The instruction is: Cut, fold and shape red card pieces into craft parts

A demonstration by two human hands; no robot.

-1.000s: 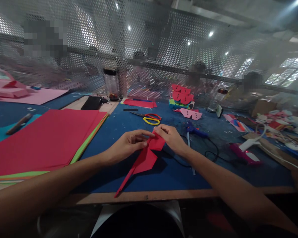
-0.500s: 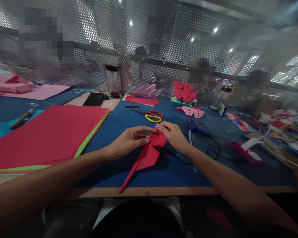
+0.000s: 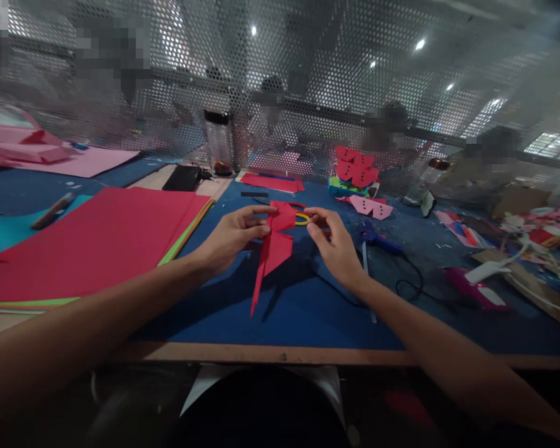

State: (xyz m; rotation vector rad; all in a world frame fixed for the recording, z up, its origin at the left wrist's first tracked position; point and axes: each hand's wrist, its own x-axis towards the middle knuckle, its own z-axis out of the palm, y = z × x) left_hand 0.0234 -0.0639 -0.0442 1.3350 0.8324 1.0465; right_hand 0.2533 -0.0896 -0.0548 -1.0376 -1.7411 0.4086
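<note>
A folded red paper piece (image 3: 279,252) with a notch in its right edge hangs over the blue tabletop. My left hand (image 3: 233,239) pinches it at the upper left between thumb and fingers. My right hand (image 3: 333,242) is apart from the paper on its right side, with thumb and index finger separated and nothing held. Behind the paper lie scissors (image 3: 302,219) with red and yellow handles, partly hidden by it.
Red sheets (image 3: 98,239) over green ones lie at left, near a cutter knife (image 3: 52,211). A blue glue gun (image 3: 380,239) with its cord lies right. Notched paper pieces (image 3: 357,168) are stacked behind. A jar (image 3: 218,143) stands by the perforated metal screen (image 3: 298,93).
My right hand has let go of the red paper and moved right. My left hand has raised the paper away from me, and it hangs more upright.
</note>
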